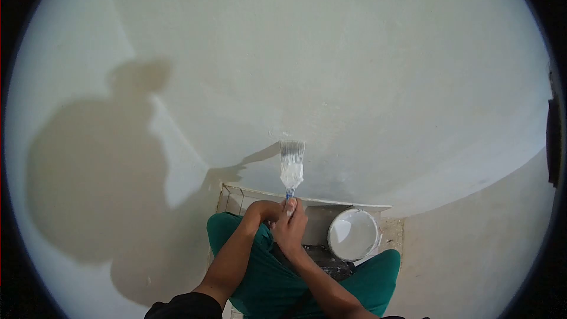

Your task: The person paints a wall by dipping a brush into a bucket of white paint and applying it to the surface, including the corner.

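Observation:
A paintbrush (292, 165) coated in white paint points upward, its bristle tips at the pale wall (354, 71). My right hand (290, 227) is wrapped round the brush handle just below the paint-covered ferrule. Beside it on the left, my left hand (269, 210) is bent in behind my right hand, and its fingers are mostly hidden. To the right of my right hand stands a round white bucket (354, 234) with white paint inside.
My knees in green trousers (378, 283) spread either side of a dark object (319, 257). A tiled ledge (233, 199) runs along the wall's base. Wall corners lie left and right, with a dark object (553, 142) at the far right edge.

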A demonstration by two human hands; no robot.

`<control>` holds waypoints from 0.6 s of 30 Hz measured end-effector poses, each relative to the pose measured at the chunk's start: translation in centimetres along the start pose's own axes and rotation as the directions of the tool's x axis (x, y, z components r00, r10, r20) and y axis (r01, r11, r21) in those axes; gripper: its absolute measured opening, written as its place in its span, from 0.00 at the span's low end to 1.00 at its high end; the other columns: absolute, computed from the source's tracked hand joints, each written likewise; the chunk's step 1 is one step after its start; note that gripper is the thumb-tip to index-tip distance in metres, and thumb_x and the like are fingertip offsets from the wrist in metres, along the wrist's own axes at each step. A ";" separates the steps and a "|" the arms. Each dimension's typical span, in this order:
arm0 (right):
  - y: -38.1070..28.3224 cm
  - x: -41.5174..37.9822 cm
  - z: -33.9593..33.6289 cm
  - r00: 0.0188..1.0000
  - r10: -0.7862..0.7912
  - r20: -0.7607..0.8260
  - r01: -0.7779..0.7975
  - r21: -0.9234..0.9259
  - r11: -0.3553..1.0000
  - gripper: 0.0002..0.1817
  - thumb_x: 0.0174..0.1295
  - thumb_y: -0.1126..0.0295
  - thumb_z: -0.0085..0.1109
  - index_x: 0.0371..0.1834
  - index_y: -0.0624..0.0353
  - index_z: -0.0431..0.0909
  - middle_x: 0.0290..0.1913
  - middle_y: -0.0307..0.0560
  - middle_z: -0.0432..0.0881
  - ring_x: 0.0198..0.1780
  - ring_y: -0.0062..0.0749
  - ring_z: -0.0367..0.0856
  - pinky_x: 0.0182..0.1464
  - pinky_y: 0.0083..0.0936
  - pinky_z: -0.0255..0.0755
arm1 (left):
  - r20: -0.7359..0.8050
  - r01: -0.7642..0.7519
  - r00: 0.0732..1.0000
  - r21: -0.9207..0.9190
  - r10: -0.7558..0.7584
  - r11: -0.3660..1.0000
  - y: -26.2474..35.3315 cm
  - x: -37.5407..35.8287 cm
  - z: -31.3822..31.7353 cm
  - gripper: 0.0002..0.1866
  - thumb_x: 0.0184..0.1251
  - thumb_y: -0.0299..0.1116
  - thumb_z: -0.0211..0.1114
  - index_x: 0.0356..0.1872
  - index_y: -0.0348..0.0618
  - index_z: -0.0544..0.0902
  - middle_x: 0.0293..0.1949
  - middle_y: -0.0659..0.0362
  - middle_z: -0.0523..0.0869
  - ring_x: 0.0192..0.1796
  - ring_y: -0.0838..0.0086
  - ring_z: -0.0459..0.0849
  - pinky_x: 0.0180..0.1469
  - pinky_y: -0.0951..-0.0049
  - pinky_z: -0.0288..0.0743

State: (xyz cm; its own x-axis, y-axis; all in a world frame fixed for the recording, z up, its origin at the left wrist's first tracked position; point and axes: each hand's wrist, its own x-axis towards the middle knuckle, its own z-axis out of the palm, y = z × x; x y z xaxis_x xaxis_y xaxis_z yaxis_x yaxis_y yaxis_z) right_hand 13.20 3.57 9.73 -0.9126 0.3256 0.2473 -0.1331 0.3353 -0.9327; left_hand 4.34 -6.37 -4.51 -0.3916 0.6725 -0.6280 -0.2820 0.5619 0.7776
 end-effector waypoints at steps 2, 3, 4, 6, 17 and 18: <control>-0.7 0.2 -0.6 0.998 -0.047 0.036 0.043 0.114 0.993 0.19 0.72 0.59 0.39 0.32 0.65 0.69 0.19 0.42 0.71 0.18 0.20 0.67 0.22 0.23 0.62 | -0.010 -0.024 1.000 0.105 0.025 0.994 0.5 -0.5 -0.1 0.17 0.62 0.44 0.60 0.36 0.37 0.81 0.36 0.58 0.83 0.36 0.74 0.76 0.43 0.69 0.72; -1.1 -0.2 -0.8 0.996 -0.071 0.051 0.061 0.177 0.982 0.19 0.72 0.60 0.39 0.32 0.66 0.69 0.19 0.41 0.71 0.18 0.20 0.67 0.22 0.23 0.62 | -0.037 -0.050 0.997 0.222 0.060 0.974 1.6 -2.0 0.1 0.18 0.64 0.45 0.59 0.37 0.38 0.81 0.37 0.60 0.83 0.38 0.75 0.75 0.44 0.71 0.71; -2.5 0.2 -1.0 0.991 -0.130 0.038 0.121 0.180 0.976 0.19 0.72 0.60 0.39 0.32 0.66 0.69 0.18 0.41 0.70 0.18 0.20 0.67 0.22 0.22 0.61 | -0.049 -0.066 0.995 0.249 0.081 0.966 2.1 -2.4 0.4 0.18 0.64 0.45 0.59 0.36 0.38 0.81 0.37 0.59 0.83 0.38 0.74 0.76 0.44 0.70 0.71; -5.8 2.7 -0.2 0.969 -0.245 0.009 0.239 0.181 0.954 0.19 0.72 0.60 0.39 0.32 0.66 0.69 0.18 0.41 0.70 0.18 0.19 0.67 0.22 0.21 0.61 | -0.100 -0.098 0.988 0.189 0.119 0.977 2.3 -3.0 0.6 0.17 0.63 0.45 0.60 0.35 0.38 0.81 0.36 0.58 0.83 0.37 0.73 0.76 0.43 0.70 0.72; -2.5 2.8 3.3 0.997 0.041 0.069 -0.050 0.124 0.991 0.19 0.74 0.60 0.37 0.31 0.64 0.69 0.17 0.37 0.66 0.19 0.18 0.63 0.22 0.22 0.58 | -0.522 -0.356 0.827 -0.202 0.207 0.913 1.0 -5.4 1.5 0.15 0.58 0.42 0.62 0.30 0.37 0.83 0.30 0.54 0.84 0.33 0.67 0.79 0.37 0.67 0.73; -1.4 1.9 3.1 0.995 0.067 0.071 -0.075 0.112 0.991 0.20 0.74 0.60 0.37 0.30 0.63 0.69 0.17 0.37 0.67 0.19 0.18 0.63 0.22 0.22 0.59 | -0.510 -0.339 0.838 -0.205 0.195 0.918 0.9 -5.4 1.3 0.15 0.58 0.41 0.62 0.30 0.37 0.83 0.29 0.54 0.84 0.32 0.67 0.80 0.37 0.67 0.73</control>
State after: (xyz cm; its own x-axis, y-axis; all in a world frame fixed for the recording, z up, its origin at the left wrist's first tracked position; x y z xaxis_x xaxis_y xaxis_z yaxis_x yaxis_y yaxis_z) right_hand 10.48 0.92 10.69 -0.9447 0.2834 0.1648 -0.1067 0.2092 -0.9720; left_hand 7.31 -8.86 -0.47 -0.8299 0.4275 -0.3585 -0.3055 0.1895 0.9331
